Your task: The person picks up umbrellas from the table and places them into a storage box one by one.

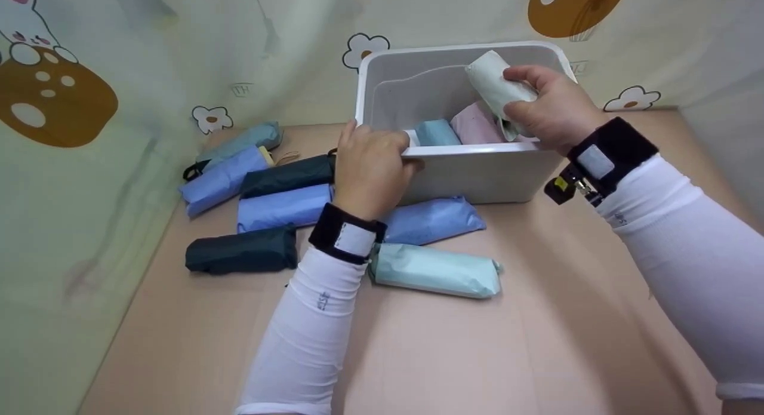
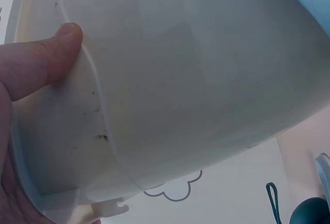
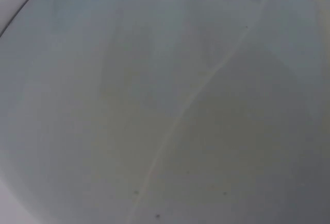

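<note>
My left hand (image 1: 373, 170) grips the front left rim of a white plastic bin (image 1: 471, 173). In the left wrist view its thumb (image 2: 64, 54) lies against the bin's outer wall. Over the bin's right side, my right hand (image 1: 558, 107) holds a pale green folded umbrella (image 1: 495, 83), tilted, its lower end inside the bin. Below it in the bin lie a pink folded umbrella (image 1: 477, 123) and a blue-green one (image 1: 437, 132), partly hidden by the front rim. The right wrist view shows only the bin's wall (image 3: 154, 105), blurred, without the hand.
Left of the bin lie several folded umbrellas, among them a dark green one (image 1: 242, 251), a blue one (image 1: 283, 207) and a grey-green one (image 1: 248, 141). In front of it are another blue one (image 1: 436, 220) and a mint one (image 1: 439, 270). A patterned curtain (image 1: 286, 57) hangs behind.
</note>
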Demonstrator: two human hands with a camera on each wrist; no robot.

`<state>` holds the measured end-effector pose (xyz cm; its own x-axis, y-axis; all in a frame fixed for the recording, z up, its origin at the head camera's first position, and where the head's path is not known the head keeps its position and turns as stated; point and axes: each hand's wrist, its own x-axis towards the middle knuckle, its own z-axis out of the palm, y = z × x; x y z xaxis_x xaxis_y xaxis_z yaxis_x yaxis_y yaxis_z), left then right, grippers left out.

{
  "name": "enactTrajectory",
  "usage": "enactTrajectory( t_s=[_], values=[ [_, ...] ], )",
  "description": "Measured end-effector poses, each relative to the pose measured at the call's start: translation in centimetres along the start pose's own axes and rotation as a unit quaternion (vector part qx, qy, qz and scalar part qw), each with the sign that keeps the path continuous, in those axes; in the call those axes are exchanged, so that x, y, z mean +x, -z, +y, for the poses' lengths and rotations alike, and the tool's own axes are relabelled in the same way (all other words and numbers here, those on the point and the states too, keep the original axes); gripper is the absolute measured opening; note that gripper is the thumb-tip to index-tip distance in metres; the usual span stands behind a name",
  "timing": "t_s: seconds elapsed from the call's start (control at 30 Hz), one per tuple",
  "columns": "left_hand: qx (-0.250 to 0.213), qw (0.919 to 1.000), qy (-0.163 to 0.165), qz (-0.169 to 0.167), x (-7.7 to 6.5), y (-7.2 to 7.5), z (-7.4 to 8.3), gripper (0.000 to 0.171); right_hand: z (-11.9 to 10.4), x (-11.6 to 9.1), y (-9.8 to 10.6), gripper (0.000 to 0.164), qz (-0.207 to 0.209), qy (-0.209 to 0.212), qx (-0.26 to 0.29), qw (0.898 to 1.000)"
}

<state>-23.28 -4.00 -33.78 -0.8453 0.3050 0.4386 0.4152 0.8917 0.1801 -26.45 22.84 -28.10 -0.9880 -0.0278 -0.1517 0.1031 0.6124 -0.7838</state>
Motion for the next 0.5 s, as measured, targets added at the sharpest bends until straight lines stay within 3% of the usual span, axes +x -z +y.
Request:
enactTrajectory(
  t_s=[0.5],
  values=[
    [0.006, 0.9999, -0.009, 0.008, -0.01, 0.03, 0.12, 0.023, -0.34, 0.27, -0.56, 0.061, -0.011, 0.020, -0.121, 0.992]
  ],
)
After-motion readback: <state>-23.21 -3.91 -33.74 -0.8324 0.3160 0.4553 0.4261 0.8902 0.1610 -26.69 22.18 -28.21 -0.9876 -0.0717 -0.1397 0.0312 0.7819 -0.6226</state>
